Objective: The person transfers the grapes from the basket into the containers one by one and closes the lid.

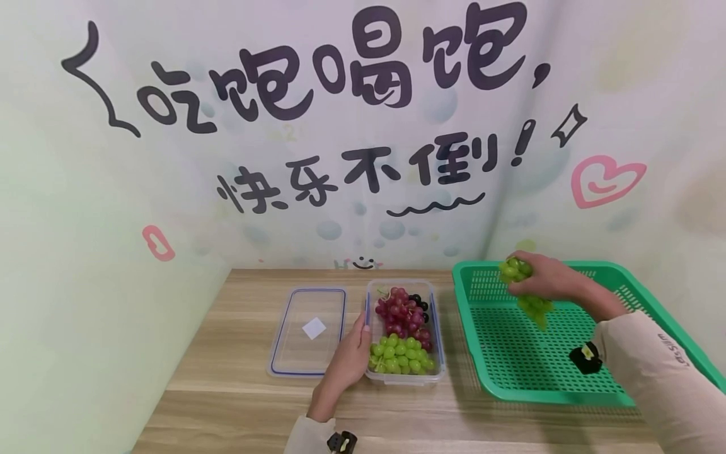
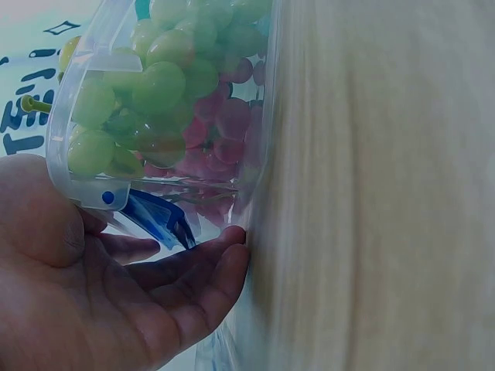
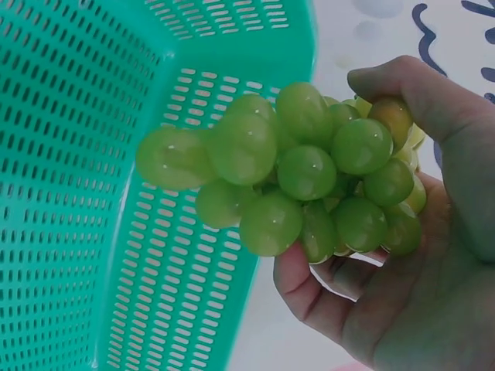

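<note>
My left fingers (image 2: 220, 282) hold the box (image 1: 404, 378), likely steadying it; my right fingers (image 3: 305, 290) grasp green grapes (image 3: 309, 174) above the basket (image 1: 556, 395).

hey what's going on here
A person is handling grapes. Their right hand holds a bunch of green grapes over the green basket, while their left hand rests against the left side of a clear container. In the container are red grapes, more green grapes and some dark round fruit. The lid is off, lying on the table to the container's left.
</note>
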Demonstrator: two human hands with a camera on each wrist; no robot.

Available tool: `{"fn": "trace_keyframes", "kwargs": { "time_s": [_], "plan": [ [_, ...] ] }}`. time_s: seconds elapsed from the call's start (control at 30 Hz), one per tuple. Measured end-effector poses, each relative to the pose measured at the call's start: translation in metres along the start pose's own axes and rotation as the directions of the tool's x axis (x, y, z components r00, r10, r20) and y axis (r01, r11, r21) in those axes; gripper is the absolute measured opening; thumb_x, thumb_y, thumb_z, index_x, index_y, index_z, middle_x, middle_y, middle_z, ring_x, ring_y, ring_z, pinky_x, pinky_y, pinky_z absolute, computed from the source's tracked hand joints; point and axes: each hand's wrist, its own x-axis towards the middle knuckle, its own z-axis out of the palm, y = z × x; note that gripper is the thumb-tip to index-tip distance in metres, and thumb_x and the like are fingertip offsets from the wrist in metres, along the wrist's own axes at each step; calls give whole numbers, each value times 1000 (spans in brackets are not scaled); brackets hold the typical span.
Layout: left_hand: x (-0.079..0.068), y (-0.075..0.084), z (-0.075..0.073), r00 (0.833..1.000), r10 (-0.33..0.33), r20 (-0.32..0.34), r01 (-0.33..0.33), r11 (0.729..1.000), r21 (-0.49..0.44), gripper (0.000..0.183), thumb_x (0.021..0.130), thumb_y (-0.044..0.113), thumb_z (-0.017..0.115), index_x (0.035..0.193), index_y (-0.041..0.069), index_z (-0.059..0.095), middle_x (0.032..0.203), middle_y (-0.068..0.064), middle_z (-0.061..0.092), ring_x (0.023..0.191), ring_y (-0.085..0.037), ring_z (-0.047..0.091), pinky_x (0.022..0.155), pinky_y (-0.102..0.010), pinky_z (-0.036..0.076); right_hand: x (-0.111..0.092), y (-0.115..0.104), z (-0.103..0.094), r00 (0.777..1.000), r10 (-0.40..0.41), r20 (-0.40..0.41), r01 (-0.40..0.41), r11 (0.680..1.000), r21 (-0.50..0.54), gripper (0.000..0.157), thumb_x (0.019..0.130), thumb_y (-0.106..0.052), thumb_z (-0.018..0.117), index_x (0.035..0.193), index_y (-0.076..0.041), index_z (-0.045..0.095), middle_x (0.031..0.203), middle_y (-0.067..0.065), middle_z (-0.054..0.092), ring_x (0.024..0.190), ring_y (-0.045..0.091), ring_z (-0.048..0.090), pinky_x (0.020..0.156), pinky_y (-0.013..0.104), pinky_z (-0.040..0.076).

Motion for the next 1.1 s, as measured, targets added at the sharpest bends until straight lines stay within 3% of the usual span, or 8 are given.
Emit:
{"fn": "trace_keyframes", "kwargs": {
  "time_s": [1.1],
  "plan": [
    [2,-2,1,1000,4,2,-4,1000,-13,51,110,21,28,155,-4,23,153,-31,34,141,-47,33,115,-60,29,7,-51,6,1000,-22,-21,23,998,52,50,91,-28,69,126,-2,45,91,9,59,77,21,58,66,32,51]
  ]
}}
